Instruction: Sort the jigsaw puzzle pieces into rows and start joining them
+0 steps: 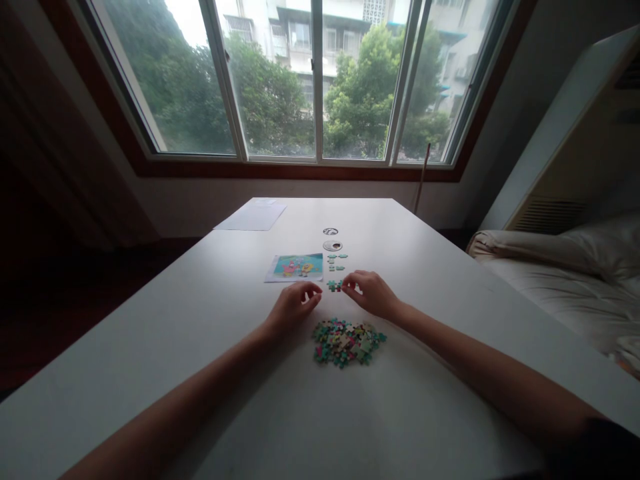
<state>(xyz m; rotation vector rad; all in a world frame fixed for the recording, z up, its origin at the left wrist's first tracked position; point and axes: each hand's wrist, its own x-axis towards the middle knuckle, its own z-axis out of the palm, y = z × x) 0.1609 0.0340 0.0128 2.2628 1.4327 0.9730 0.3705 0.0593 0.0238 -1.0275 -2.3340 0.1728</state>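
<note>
My right hand (370, 292) pinches at the right end of a small group of joined jigsaw puzzle pieces (332, 286); its fingertips partly cover the piece they touch. Left of these pieces, my left hand (296, 303) rests on the table with loosely curled fingers, thumb and index slightly apart, and nothing visible between them. A heap of loose puzzle pieces (345, 343), mostly green and teal, lies nearer to me, below both hands. Several more puzzle pieces (336, 261) lie beyond my right hand. Just past my left hand is a colourful cartoon picture sheet (300, 267).
Two round flat items (332, 246) lie farther up the white table (200, 320). A sheet of white paper (253, 216) covers part of the far left corner. A pale sofa (540, 280) stands to the right, and a window (315, 80) is ahead.
</note>
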